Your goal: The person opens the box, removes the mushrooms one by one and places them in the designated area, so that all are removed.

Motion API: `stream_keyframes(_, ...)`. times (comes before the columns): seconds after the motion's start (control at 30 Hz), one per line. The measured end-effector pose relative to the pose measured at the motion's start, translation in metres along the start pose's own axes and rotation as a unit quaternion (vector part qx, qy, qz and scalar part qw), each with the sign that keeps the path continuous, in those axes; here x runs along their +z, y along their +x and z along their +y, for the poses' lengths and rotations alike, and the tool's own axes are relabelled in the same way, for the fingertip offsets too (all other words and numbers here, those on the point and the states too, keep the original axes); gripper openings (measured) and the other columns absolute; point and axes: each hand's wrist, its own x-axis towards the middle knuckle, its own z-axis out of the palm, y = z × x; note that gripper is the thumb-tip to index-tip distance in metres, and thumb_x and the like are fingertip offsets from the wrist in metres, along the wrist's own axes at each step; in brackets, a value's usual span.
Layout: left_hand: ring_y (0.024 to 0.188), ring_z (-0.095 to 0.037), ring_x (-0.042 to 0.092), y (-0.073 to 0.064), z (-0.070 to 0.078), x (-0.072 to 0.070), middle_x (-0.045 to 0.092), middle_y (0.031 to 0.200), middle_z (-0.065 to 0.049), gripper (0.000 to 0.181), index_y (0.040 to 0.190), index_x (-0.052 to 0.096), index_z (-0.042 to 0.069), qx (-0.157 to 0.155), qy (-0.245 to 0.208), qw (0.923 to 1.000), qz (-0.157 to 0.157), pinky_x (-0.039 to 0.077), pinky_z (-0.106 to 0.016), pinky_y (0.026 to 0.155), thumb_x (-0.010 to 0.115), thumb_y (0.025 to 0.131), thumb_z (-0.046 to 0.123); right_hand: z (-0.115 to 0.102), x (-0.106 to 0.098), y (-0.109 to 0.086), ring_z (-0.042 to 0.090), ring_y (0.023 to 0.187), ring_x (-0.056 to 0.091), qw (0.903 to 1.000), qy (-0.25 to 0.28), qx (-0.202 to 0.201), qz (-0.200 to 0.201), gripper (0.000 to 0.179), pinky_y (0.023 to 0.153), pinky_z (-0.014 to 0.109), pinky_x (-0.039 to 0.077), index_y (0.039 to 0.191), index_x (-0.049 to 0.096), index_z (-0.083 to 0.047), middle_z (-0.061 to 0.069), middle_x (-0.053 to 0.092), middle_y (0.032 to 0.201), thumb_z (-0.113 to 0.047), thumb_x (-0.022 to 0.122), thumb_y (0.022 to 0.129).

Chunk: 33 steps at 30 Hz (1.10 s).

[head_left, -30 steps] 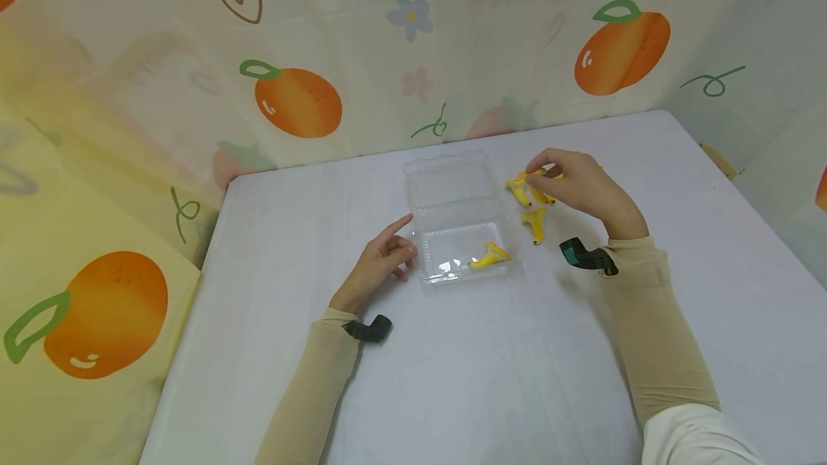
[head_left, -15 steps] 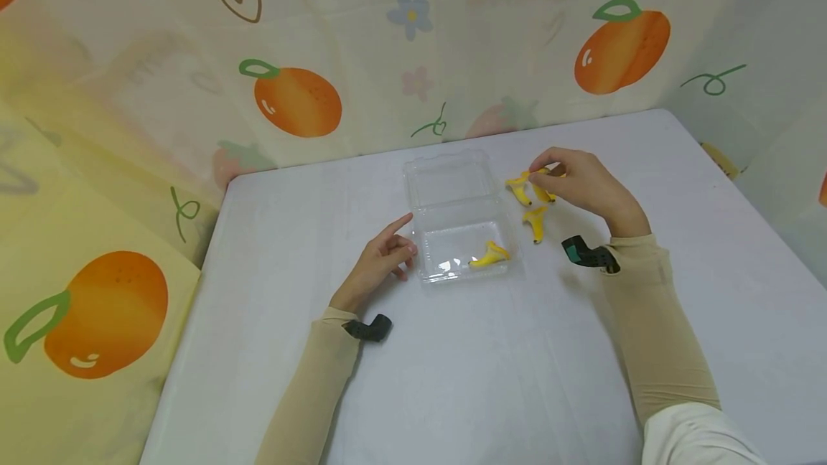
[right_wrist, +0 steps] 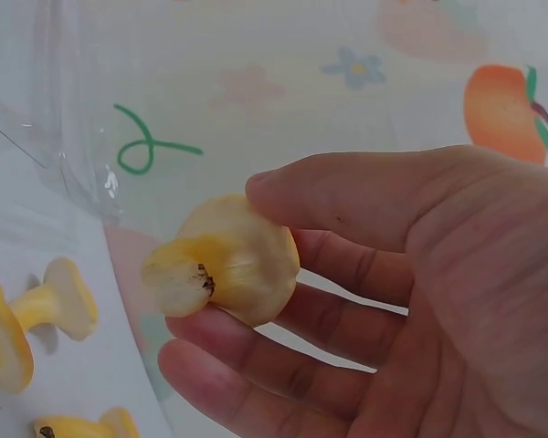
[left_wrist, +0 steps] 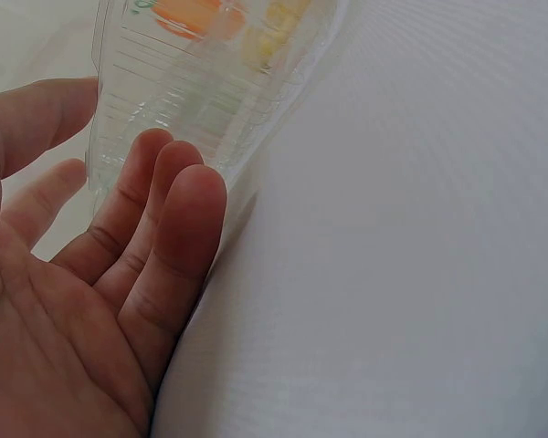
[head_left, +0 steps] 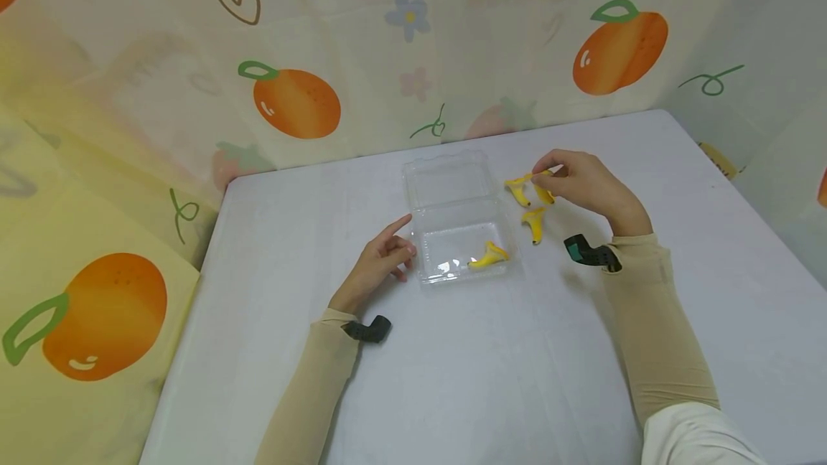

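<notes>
Between thumb and fingers my right hand [head_left: 584,181] pinches a yellow mushroom [right_wrist: 242,260]; the right wrist view shows its pale cap and a cut stem end with dark marks. In the head view that mushroom is partly hidden below the fingertips. Two more yellow mushrooms, one farther back [head_left: 517,191] and one nearer [head_left: 533,224], lie on the table beside the box. A clear plastic clamshell box [head_left: 455,208] stands with its lid folded back, and one mushroom [head_left: 489,255] rests inside. My left hand [head_left: 375,264] has loosely bent fingers at the box's left side, its index fingertip at the edge.
A white cloth covers the table [head_left: 452,372]. Behind it hangs a curtain [head_left: 362,41] printed with oranges and flowers, and a yellow side curtain [head_left: 97,235] stands at the left. Each forearm carries a dark wrist camera, on the left [head_left: 367,329] and right [head_left: 591,253].
The right hand has shifted slightly to the right, and less yellow shows beneath its fingers. The left hand, the box and the mushroom inside stay in place.
</notes>
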Motion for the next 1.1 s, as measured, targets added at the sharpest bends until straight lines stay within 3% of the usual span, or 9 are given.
stream_keyframes(0.37, 0.079, -0.012, 0.062, -0.001, 0.0, 0.0, 0.063, 0.106, -0.022, 0.066, 0.159, 0.034, 0.016, 0.0, 0.007, 1.0, -0.001, 0.057, -0.026, 0.061, 0.061, 0.099, 0.007, 0.007, -0.006, 0.0, 0.032, 0.106, 0.06, 0.9999, -0.008, 0.007, 0.001, 0.037, 0.096, 0.048, 0.047, 0.124, 0.063, -0.01, 0.016, 0.061, 0.132, -0.038, 0.052, 0.103)
stream_keyframes(0.63, 0.079, -0.012, 0.062, -0.001, 0.001, 0.0, 0.065, 0.104, -0.016, 0.066, 0.159, 0.034, 0.016, -0.001, 0.007, 1.0, -0.001, 0.057, -0.026, 0.061, 0.061, 0.099, 0.007, 0.012, -0.01, 0.0, 0.033, 0.107, 0.062, 0.9998, -0.016, 0.014, -0.004, 0.038, 0.097, 0.052, 0.048, 0.127, 0.061, -0.009, 0.018, 0.06, 0.133, -0.037, 0.052, 0.104)
stream_keyframes(0.83, 0.079, -0.012, 0.062, -0.001, -0.001, -0.001, 0.065, 0.103, -0.013, 0.066, 0.159, 0.034, 0.019, -0.003, 0.008, 1.0, -0.003, 0.058, -0.026, 0.061, 0.061, 0.1, 0.008, 0.019, -0.014, 0.0, 0.032, 0.103, 0.063, 0.9998, -0.017, 0.014, -0.005, 0.039, 0.093, 0.047, 0.048, 0.127, 0.062, -0.008, 0.018, 0.061, 0.132, -0.038, 0.053, 0.104)
stream_keyframes(1.1, 0.08, -0.013, 0.062, -0.002, 0.002, -0.001, 0.063, 0.107, -0.023, 0.065, 0.159, 0.034, 0.018, -0.002, 0.009, 1.0, -0.004, 0.057, -0.025, 0.061, 0.06, 0.1, 0.007, 0.023, -0.017, -0.002, 0.033, 0.106, 0.063, 0.9992, -0.022, 0.028, -0.02, 0.042, 0.094, 0.05, 0.046, 0.128, 0.061, -0.008, 0.018, 0.061, 0.133, -0.04, 0.054, 0.103)
